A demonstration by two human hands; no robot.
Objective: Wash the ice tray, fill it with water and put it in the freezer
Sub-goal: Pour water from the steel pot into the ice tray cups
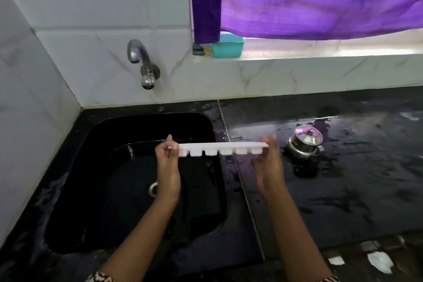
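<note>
I held the white ice tray (223, 149) level over the right edge of the black sink (96, 190), my left hand (168, 162) and right hand (267, 165) each clamped on an end, below the wall tap (143, 62); a lidded steel pot (305, 141) stood on the wet counter (354, 190).

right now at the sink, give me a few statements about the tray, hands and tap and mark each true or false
1. Both hands hold the ice tray, the left hand at one end and the right hand at the other. True.
2. The tray lies on the bottom of the sink. False: it is held level in the air, over the sink's right edge.
3. Water streams from the tap. False: no stream is visible.
4. A lidded steel pot stands on the wet counter right of the tray. True.
</note>
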